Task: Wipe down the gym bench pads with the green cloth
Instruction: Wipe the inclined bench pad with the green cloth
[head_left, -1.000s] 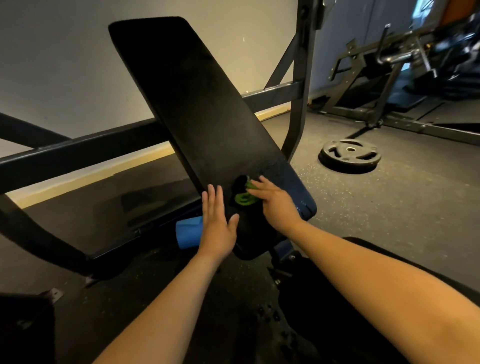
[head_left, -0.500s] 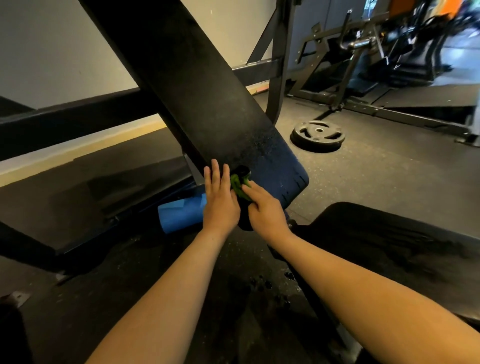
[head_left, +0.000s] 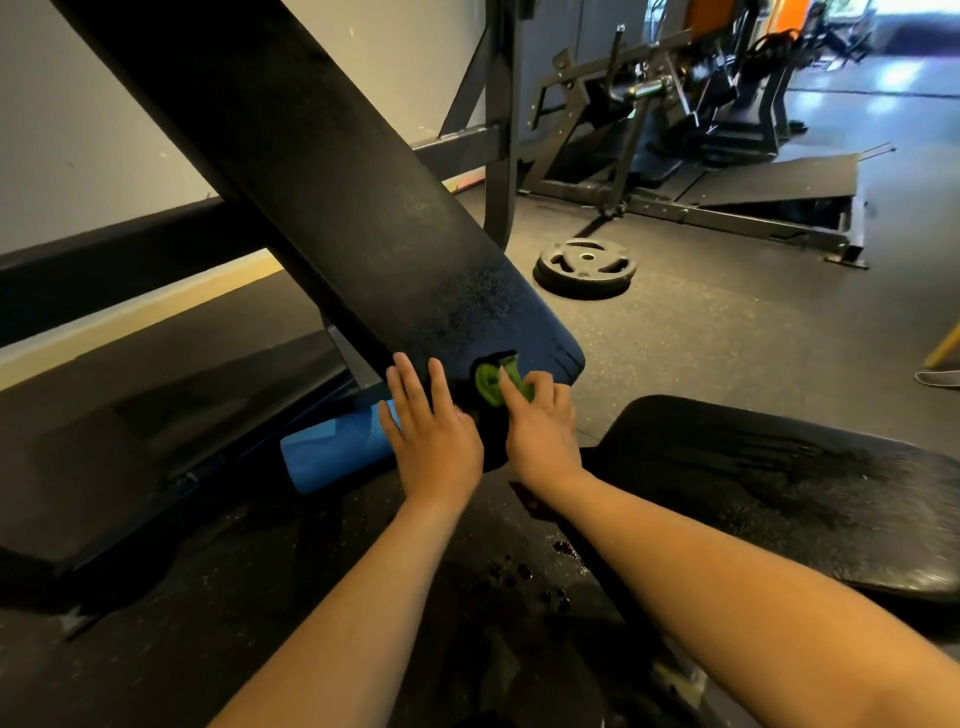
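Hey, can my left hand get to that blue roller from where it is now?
Probably yes. The left hand lies flat on the back pad, holding nothing, and the blue roller sits just left of it, with nothing visible between them.

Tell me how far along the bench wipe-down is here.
Done, apparently: the seat pad shows wet smears. In hand: the right hand holds the green cloth against the lower end of the backrest pad, with the left hand flat beside it. Left: the backrest's long upper stretch, which looks dull and dry, though I can't be sure.
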